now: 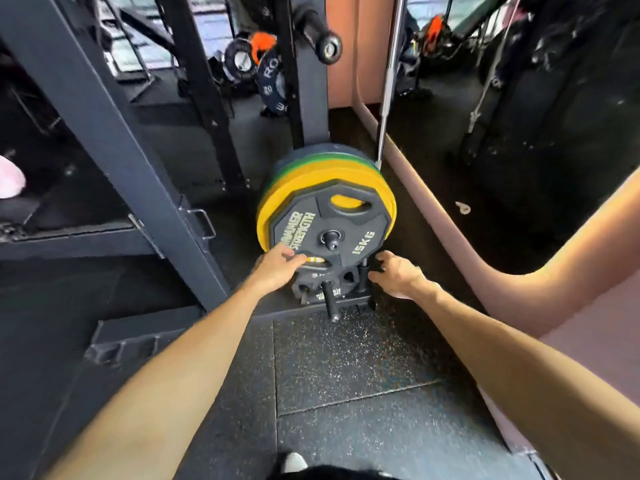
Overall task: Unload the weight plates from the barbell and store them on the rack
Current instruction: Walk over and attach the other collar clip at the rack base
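Note:
A black 15 kg plate (346, 226) with cut-out handles hangs on a storage peg (331, 236) of the dark rack (304, 109), in front of yellow (277, 209), green and dark blue plates. My left hand (277, 268) has its fingers in the plate's lower handle slot. My right hand (394, 275) holds the plate's lower right edge with curled fingers. Below them a smaller black plate (311, 285) sits on a lower peg (329, 299). The barbell is out of view.
A steel bar (388, 81) leans upright against the pink wall (349, 50) behind the plates. An empty peg (318, 29) juts out higher on the rack. A slanted rack post (114, 140) stands at my left, a mirror on the right. The floor is rubber matting.

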`<action>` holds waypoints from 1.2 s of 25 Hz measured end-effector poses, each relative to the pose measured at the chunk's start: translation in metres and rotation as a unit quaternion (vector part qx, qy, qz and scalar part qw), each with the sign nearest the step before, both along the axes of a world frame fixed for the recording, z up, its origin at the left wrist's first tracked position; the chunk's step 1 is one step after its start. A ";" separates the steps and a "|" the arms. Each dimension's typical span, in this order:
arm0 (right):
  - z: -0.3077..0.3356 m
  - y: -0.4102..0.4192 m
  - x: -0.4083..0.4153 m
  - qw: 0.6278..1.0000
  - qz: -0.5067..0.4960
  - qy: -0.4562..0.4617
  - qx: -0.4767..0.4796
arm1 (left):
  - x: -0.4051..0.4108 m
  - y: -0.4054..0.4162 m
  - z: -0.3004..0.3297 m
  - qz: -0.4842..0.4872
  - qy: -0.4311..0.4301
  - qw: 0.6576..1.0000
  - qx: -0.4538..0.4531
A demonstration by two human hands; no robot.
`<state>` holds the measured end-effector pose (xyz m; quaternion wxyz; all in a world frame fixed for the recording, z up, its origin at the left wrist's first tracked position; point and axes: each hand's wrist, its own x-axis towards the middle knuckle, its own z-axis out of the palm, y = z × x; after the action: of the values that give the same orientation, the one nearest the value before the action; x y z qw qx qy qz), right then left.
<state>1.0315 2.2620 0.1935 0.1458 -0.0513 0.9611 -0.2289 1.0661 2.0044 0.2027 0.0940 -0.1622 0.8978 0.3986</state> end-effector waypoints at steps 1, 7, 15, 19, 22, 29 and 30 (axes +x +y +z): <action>0.016 -0.002 -0.013 1.000 0.012 0.019 -0.004 | -0.009 -0.001 0.021 0.008 0.027 1.000 -0.002; 0.125 -0.019 -0.068 0.989 0.045 0.134 -0.031 | -0.047 -0.018 0.142 0.039 0.164 0.984 -0.053; 0.311 -0.024 -0.118 0.946 0.083 0.305 -0.067 | -0.085 -0.024 0.326 0.041 0.328 0.938 -0.105; 0.391 -0.023 -0.131 0.922 0.103 0.366 -0.077 | -0.094 -0.021 0.405 0.054 0.390 0.914 -0.098; 0.444 -0.017 -0.141 0.896 0.102 0.428 -0.067 | -0.097 -0.017 0.456 0.065 0.435 0.890 -0.116; 0.538 -0.023 -0.178 0.867 0.089 0.483 -0.087 | -0.129 -0.021 0.535 0.090 0.490 0.852 -0.162; 0.545 -0.026 -0.186 0.863 0.088 0.490 -0.091 | -0.138 -0.023 0.542 0.094 0.494 0.848 -0.169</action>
<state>0.8452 2.2357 0.7386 -0.3296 -0.2543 0.8751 -0.2468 0.9276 1.9819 0.7448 -0.4285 -0.0414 0.8595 0.2754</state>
